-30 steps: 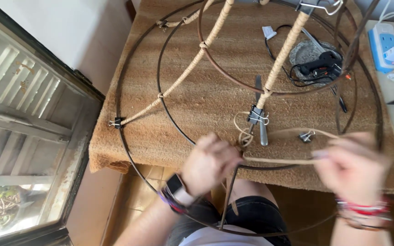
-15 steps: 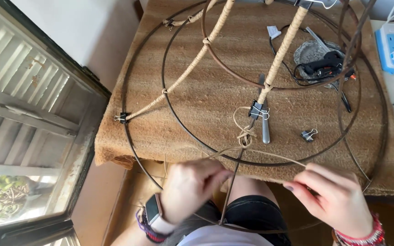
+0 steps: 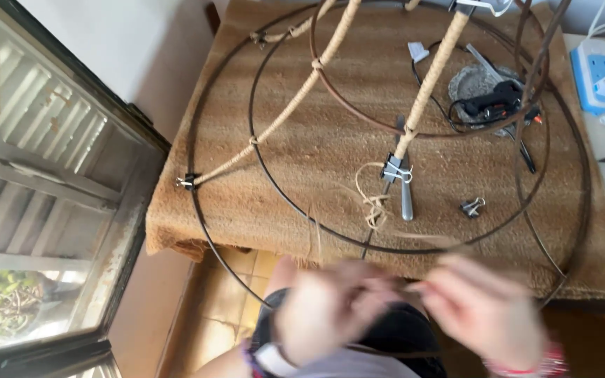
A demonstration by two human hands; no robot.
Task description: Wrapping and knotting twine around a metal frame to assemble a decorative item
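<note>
Both hands, left hand (image 3: 330,308) and right hand (image 3: 484,315), blurred, meet at twine (image 3: 376,203) below the wire frame (image 3: 260,168). Grip state cannot be told.

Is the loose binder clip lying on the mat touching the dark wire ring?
Apart. The head view shows the small binder clip lying on the brown mat, with bare mat between it and the wire ring.

Wire frame (image 3: 260,168) rings and wrapped spokes (image 3: 428,84) block reaching.

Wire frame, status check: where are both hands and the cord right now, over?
Left hand and right hand blurred, close together at the near edge of the wire frame. Pale cord loose between hands and spoke; grip unclear. Binder clip on the wrapped spoke.
</note>
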